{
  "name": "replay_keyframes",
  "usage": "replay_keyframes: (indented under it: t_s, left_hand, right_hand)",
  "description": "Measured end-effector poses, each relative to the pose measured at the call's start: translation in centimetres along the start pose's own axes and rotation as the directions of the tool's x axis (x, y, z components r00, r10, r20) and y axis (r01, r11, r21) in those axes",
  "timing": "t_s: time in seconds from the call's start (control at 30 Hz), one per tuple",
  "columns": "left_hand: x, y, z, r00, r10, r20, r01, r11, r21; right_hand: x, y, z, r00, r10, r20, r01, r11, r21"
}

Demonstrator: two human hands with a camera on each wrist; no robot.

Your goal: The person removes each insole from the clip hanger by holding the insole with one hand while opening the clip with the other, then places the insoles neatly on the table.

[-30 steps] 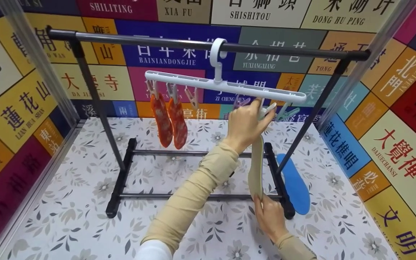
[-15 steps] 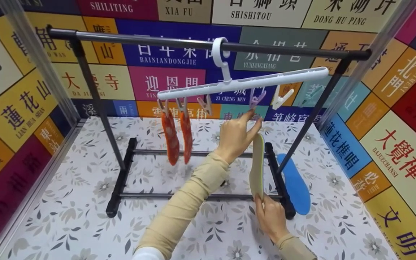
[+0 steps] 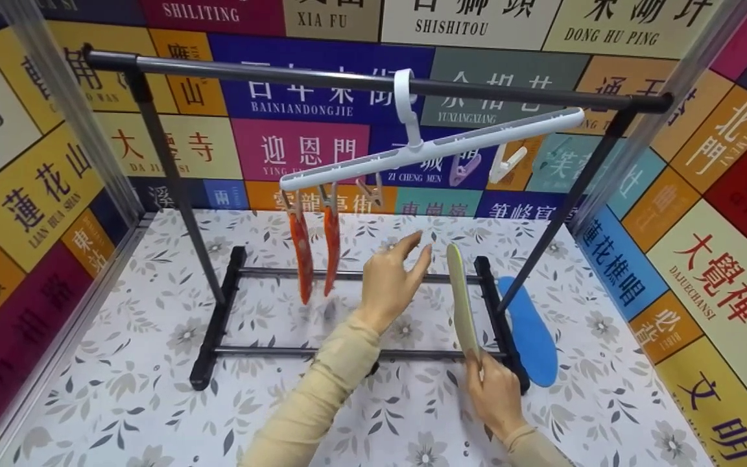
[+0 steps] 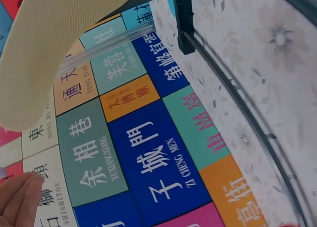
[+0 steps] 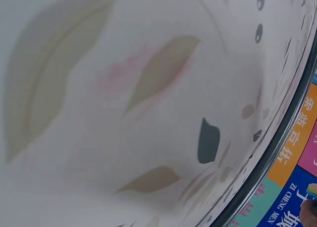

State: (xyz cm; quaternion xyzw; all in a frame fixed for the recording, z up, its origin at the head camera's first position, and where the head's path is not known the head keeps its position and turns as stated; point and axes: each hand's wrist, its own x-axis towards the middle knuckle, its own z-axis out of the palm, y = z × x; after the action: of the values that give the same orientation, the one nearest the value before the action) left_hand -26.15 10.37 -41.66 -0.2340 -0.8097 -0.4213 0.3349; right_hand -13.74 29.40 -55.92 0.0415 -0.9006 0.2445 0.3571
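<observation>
In the head view my right hand grips the lower end of a beige insole and holds it upright. My left hand is just left of the insole, thumb and fingers apart, holding nothing. In the left wrist view the insole looms large above the left fingertips. Above both hands a white clip hanger hangs tilted, its right end higher. Two red-orange insoles hang by clips at its left end. A purple clip and a white clip hold nothing.
A dark metal rack carries the hanger and stands on a floral-patterned tablecloth. Beside its right foot lies a blue insole. Sign-covered walls close in the back and both sides.
My left hand has let go of the hanger's clips and dropped down and left. The hanger has swung, its right end rising and its left end sinking. The right hand keeps holding the beige insole.
</observation>
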Motion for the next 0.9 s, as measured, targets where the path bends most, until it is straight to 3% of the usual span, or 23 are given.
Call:
replay_keyframes:
  t_s: [0.17, 0.4, 0.53, 0.77, 0.9]
  left_hand:
    - [-2.1, -1.3, -1.4, 0.997, -0.075, -0.017, 0.075, 0.997, 0.001]
    - [-3.8, -2.0, -2.4, 0.986, -0.166, 0.029, 0.164, 0.985, 0.056]
    - [-4.8, -2.1, -2.3, 0.982, -0.184, 0.052, 0.177, 0.978, 0.108]
    - [-6.2, -2.4, -2.1, 0.97, -0.201, 0.135, 0.186, 0.976, 0.116]
    - [-6.8, -2.6, -2.1, 0.973, -0.19, 0.131, 0.172, 0.976, 0.135]
  right_hand:
    - [-0.4, 0.6, -0.4, 1.0, 0.01, 0.012, -0.01, 1.0, -0.007]
    - [-0.5, 1.9, -1.0, 0.998, -0.002, -0.057, 0.0, 1.0, -0.03]
    - [-0.7, 2.5, -1.3, 0.997, -0.025, -0.076, 0.023, 0.999, -0.027]
    - [-1.2, 3.4, -2.3, 0.997, -0.038, -0.074, 0.036, 0.999, -0.037]
    - [-1.6, 4.3, -3.3, 0.997, -0.047, -0.067, 0.043, 0.998, -0.051]
